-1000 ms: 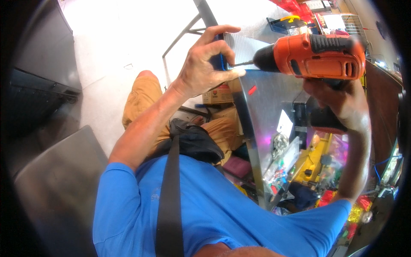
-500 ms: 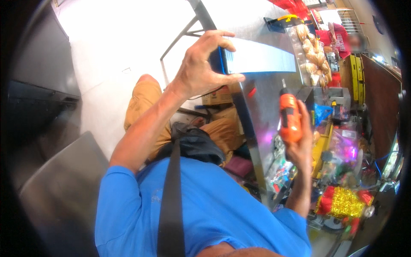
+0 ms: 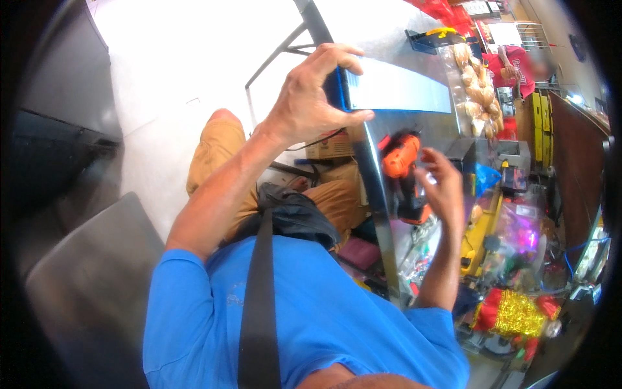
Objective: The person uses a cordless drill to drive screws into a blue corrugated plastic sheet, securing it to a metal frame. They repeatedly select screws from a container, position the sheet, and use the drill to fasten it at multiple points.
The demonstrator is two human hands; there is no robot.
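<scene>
1. The left hand (image 3: pixel 308 97) has a firm grip on one end of the panel (image 3: pixel 395 89), fingers over the upper corner and thumb along the lower one.
2. The panel, pale with a blue rim, lies on the tabletop (image 3: pixel 421 59), its held end at the left edge and its length running inward.
3. The right hand (image 3: pixel 444 185) is just beside the drill (image 3: pixel 402 155); its grip is slack, fingers parted and loosely curved, the drill outside it. Blur hides whether the thumb touches the handle.
4. The drill, orange and black, is near the tabletop's left edge, below the panel in view.
5. Past the panel's inner end is a clear bag (image 3: pixel 476 91) of brown pieces; a yellow-and-black tool (image 3: pixel 440 35) is nearer the far edge.
6. A blue bag (image 3: pixel 486 178) is to the right of the right hand.
7. Beyond the clear bag is a person in a red shirt (image 3: pixel 518 68).
</scene>
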